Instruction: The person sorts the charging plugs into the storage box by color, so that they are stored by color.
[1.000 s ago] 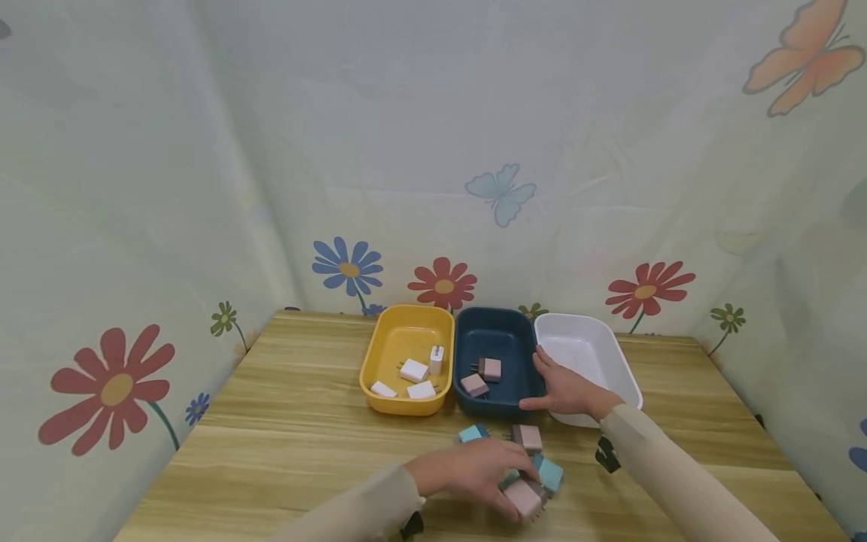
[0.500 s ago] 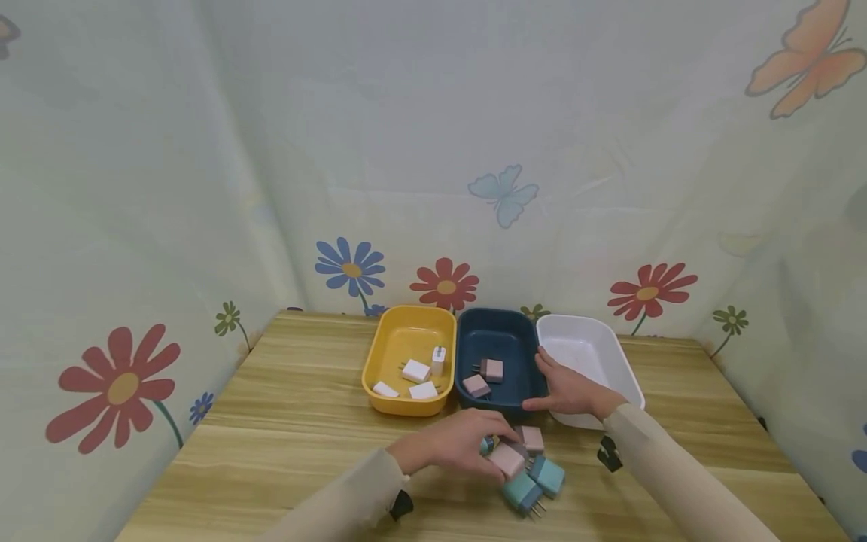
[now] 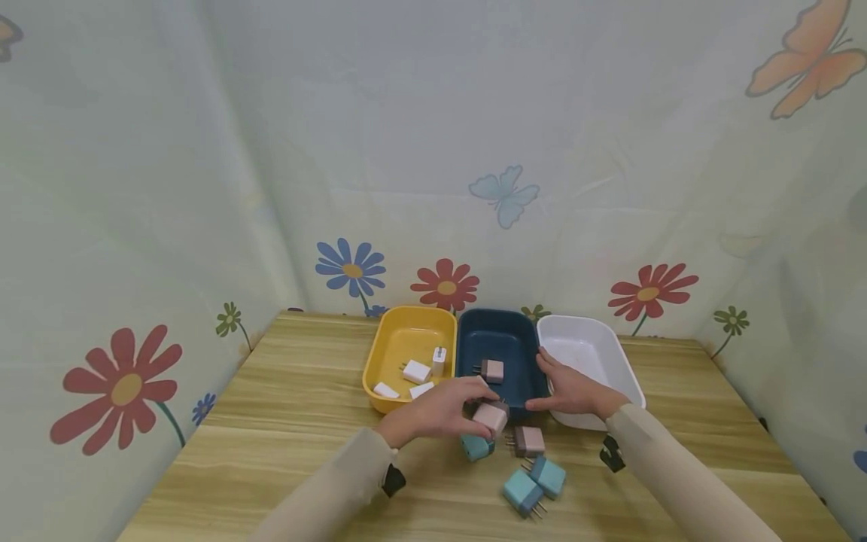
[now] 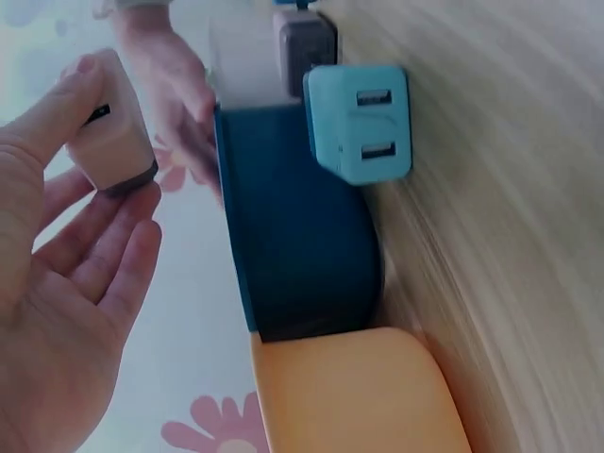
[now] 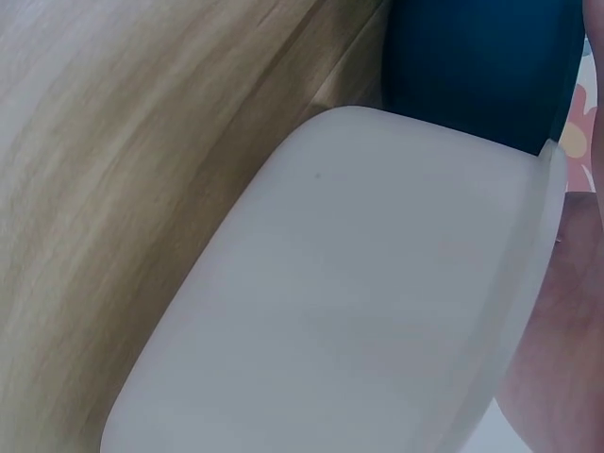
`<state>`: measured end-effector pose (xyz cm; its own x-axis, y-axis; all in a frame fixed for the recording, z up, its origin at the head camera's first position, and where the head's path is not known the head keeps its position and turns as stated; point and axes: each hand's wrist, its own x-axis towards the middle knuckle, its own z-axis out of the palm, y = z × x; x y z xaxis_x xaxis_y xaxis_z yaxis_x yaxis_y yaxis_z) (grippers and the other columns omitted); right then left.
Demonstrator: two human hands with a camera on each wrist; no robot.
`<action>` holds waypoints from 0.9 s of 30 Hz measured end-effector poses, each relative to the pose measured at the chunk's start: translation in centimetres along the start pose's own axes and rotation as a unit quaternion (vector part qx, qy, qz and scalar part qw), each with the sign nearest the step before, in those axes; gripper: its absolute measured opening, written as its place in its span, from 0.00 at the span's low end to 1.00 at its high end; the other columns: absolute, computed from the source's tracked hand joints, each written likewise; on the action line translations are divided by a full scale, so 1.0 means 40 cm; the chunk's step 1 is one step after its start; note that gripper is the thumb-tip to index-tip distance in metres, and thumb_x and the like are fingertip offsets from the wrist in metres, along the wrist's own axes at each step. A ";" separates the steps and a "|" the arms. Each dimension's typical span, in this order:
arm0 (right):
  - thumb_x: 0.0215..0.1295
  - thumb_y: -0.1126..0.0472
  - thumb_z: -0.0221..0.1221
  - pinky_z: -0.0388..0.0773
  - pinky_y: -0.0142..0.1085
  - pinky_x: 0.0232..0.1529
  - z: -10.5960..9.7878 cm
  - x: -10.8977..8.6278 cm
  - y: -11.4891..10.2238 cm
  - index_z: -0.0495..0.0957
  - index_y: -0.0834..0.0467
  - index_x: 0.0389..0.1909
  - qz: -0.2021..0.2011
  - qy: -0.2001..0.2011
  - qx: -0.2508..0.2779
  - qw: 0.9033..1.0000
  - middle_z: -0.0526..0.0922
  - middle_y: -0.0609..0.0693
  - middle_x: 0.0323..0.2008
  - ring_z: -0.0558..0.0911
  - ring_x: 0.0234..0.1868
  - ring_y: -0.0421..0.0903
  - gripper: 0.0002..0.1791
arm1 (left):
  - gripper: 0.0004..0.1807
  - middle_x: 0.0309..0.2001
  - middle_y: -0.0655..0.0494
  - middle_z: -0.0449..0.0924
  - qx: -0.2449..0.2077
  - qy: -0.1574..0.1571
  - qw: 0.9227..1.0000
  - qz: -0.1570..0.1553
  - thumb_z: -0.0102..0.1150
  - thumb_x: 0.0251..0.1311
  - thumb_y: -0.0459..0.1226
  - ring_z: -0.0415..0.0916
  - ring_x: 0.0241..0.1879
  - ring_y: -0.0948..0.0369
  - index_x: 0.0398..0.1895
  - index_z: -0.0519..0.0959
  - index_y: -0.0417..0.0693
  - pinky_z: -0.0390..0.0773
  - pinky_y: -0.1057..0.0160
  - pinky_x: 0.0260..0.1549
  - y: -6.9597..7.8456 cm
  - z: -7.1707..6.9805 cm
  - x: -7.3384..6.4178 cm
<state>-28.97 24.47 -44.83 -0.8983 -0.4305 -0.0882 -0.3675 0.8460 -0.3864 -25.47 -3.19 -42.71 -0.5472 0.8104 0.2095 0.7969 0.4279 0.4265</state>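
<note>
My left hand (image 3: 443, 409) pinches a pink USB charger (image 3: 491, 418) between thumb and fingers, just in front of the navy bin (image 3: 497, 320). The left wrist view shows that pink charger (image 4: 111, 132) held off the table. My right hand (image 3: 576, 393) rests with spread fingers at the near corner where the navy bin meets the white bin (image 3: 589, 346). Below the left hand lies a teal charger (image 3: 478, 447), with another pink charger (image 3: 530, 441) beside it. Two more teal chargers (image 3: 523, 492) touch each other nearer the front. One pink charger (image 3: 493, 370) is visible inside the navy bin.
A yellow bin (image 3: 409, 320) holding several white chargers (image 3: 416, 371) stands left of the navy one. The three bins sit side by side on a wooden table (image 3: 271, 429), with a flowered curtain (image 3: 406, 150) behind them.
My left hand has picked up a pink charger from the group and carried it left and away from me toward the navy bin. The right hand stays at the bin rims.
</note>
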 end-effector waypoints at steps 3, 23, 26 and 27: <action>0.45 0.35 0.58 0.54 0.49 0.58 0.000 -0.002 0.001 0.45 0.67 0.65 0.001 0.001 0.004 1.000 0.42 0.62 0.66 0.52 0.63 0.56 0.57 | 0.33 0.46 0.68 0.70 -0.008 0.014 0.999 -0.034 0.53 0.43 0.63 0.69 0.41 0.64 0.52 0.71 0.58 0.71 0.71 0.39 -0.010 -0.005 0.004; 0.45 0.36 0.59 0.55 0.47 0.58 -0.002 -0.005 0.002 0.47 0.68 0.64 -0.006 0.005 0.003 1.000 0.42 0.61 0.66 0.53 0.63 0.55 0.56 | 0.33 0.44 0.67 0.69 -0.007 0.069 0.989 -0.131 0.57 0.43 0.60 0.66 0.38 0.66 0.53 0.70 0.58 0.71 0.71 0.38 -0.057 0.000 0.059; 0.45 0.36 0.59 0.55 0.47 0.58 -0.004 -0.005 0.001 0.47 0.68 0.64 -0.008 0.004 0.000 1.000 0.43 0.61 0.66 0.53 0.63 0.55 0.56 | 0.33 0.43 0.67 0.68 -0.007 0.073 0.987 -0.144 0.57 0.42 0.61 0.67 0.38 0.65 0.52 0.70 0.59 0.71 0.71 0.36 -0.061 0.006 0.068; 0.45 0.36 0.59 0.55 0.47 0.58 -0.004 -0.005 0.000 0.47 0.67 0.64 -0.008 0.003 -0.002 1.000 0.43 0.61 0.66 0.53 0.63 0.54 0.56 | 0.33 0.43 0.67 0.68 -0.009 0.074 0.986 -0.149 0.57 0.42 0.61 0.67 0.39 0.64 0.52 0.70 0.60 0.71 0.70 0.36 -0.063 0.008 0.071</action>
<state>-28.84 24.63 -44.66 -0.8939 -0.4417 -0.0763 -0.3827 0.8406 -0.3833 -28.93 -1.84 -43.45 -0.7894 0.5812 0.1977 0.5904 0.6304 0.5040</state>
